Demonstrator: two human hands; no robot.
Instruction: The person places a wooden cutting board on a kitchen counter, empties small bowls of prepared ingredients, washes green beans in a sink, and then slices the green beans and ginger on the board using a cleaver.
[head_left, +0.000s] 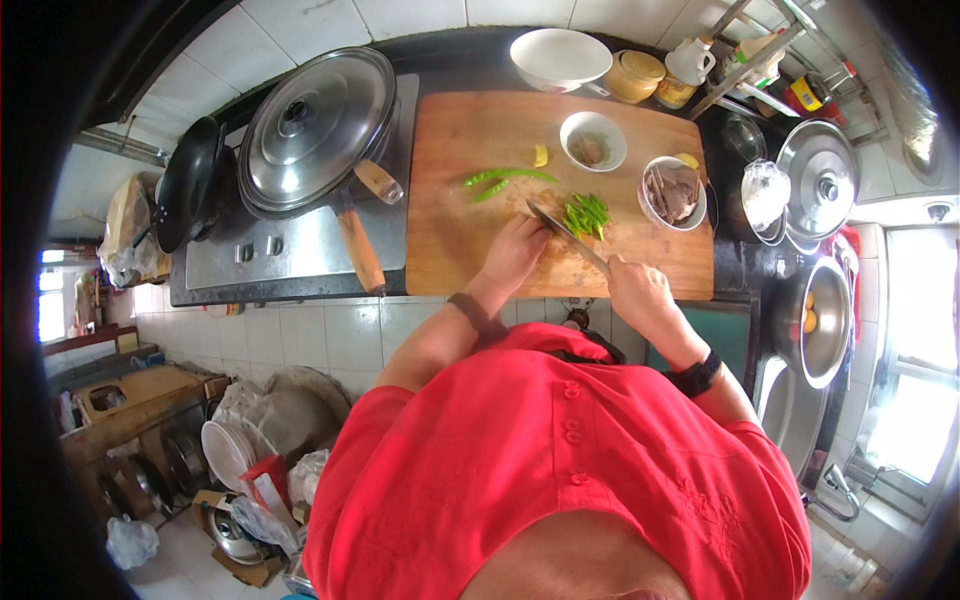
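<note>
My right hand (637, 285) is closed around the handle of a kitchen knife (570, 238), its blade angled towards my left hand. With bent fingers, my left hand (525, 241) rests on the wooden cutting board (450, 255) beside the blade tip; whatever lies under those fingers is hidden. Cut green pepper pieces (587, 216) form a small pile just beyond the knife. Farther back lie long green peppers (510, 174) and a yellow piece (541, 156), perhaps ginger. A white bowl (593, 120) holds some light brown food, and another bowl (643, 214) holds sliced meat (673, 193).
A lidded wok (315, 135) stands on the stove (300, 259) at left, its wooden handle (360, 251) reaching towards the board. Behind the board are a large white bowl (561, 60) and a yellow pot (634, 77). Pot lids and a steel basin (825, 322) stand at right.
</note>
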